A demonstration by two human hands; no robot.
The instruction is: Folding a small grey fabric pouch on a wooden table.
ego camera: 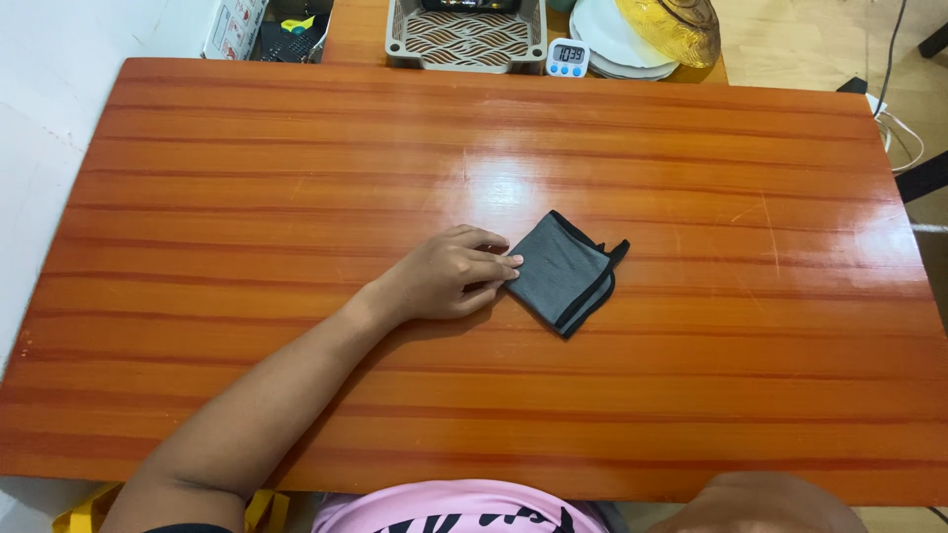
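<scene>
A small grey cloth (565, 272) with black edging lies folded into a square near the middle of the glossy wooden table (247, 197). My left hand (449, 274) rests on the table just left of it, fingertips pinching or touching the cloth's left corner. My right hand is out of sight; only a bare part of my right arm (760, 503) shows at the bottom edge, below the table's front edge.
Along the far edge stand a beige plastic basket (464, 39), a small white digital timer (568, 57), a stack of white plates (612, 44) and an amber glass bowl (676, 28). A white cable (901, 138) lies off the right end.
</scene>
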